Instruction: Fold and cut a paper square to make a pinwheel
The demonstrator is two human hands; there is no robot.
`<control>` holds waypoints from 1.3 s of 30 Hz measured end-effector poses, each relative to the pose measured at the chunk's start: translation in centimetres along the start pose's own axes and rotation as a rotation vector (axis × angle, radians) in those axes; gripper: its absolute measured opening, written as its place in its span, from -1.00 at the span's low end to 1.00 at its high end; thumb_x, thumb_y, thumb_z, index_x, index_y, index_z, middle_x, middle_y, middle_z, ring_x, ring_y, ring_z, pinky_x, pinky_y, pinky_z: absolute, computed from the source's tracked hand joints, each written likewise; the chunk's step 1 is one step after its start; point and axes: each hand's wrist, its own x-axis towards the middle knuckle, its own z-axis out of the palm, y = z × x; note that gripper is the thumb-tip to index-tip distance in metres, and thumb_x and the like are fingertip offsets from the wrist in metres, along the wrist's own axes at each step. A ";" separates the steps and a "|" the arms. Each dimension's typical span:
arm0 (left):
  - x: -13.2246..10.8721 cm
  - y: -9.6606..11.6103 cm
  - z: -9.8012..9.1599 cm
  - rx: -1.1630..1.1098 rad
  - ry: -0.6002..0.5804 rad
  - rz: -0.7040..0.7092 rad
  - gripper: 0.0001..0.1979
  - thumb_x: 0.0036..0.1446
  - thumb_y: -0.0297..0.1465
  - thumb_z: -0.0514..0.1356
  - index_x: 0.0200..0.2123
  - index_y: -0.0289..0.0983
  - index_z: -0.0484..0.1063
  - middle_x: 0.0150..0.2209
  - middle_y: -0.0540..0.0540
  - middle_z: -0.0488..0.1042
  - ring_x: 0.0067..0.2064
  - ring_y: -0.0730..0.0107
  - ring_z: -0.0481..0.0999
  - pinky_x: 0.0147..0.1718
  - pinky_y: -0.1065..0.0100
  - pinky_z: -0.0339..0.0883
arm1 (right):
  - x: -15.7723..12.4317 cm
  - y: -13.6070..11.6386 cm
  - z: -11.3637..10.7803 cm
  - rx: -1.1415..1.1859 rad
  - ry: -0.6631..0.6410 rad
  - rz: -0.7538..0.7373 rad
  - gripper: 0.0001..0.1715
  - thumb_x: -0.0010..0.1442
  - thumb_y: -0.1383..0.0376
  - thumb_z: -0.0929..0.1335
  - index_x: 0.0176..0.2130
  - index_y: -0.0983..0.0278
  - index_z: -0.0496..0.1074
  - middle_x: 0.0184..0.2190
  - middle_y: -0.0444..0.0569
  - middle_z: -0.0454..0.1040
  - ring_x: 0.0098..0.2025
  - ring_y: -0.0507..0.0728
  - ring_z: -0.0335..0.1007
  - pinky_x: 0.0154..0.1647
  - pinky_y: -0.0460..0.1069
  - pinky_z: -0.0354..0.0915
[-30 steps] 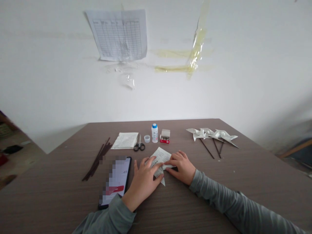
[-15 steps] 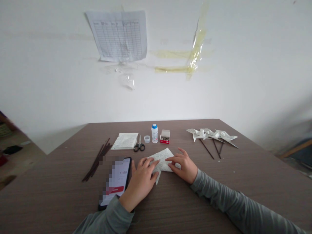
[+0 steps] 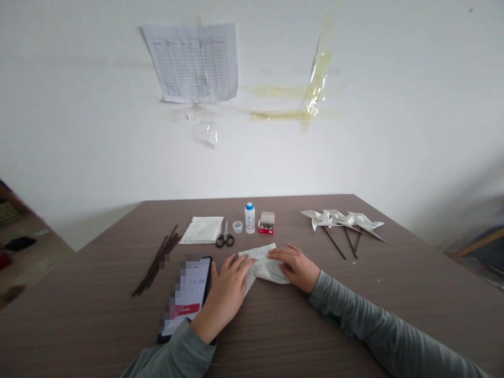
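A piece of printed paper, cut and partly folded, lies on the table between my hands. My left hand rests with spread fingers on its left part, the fingertips flat on the print. My right hand is laid over its right side, fingers stretched out together and pressing on the sheet, with the thumb near its lower edge. Parts of the paper are hidden beneath both hands. A phone with a lit screen lies just left of my left hand.
Behind the paper stand scissors, a small clear cup, a blue-capped bottle and a red box of small metal pieces. Folded paper and dark sticks lie left. Paper pinwheels on sticks lie right.
The paper's outline has changed: its right part now spreads flatter and lower. My right hand's fingers went from a raised, pinching pose to lying along the sheet. My left hand has barely moved.
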 end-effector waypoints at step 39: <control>0.0 0.3 -0.8 -0.009 -0.036 0.025 -0.47 0.72 -0.42 0.26 0.59 -0.04 0.72 0.60 -0.31 0.72 0.69 -0.38 0.60 0.72 -0.73 0.36 | -0.2 -1.4 0.4 -0.068 0.029 0.042 -0.50 0.51 0.39 0.57 0.28 -0.01 0.93 0.23 0.11 0.84 0.31 0.41 0.74 0.62 0.47 0.50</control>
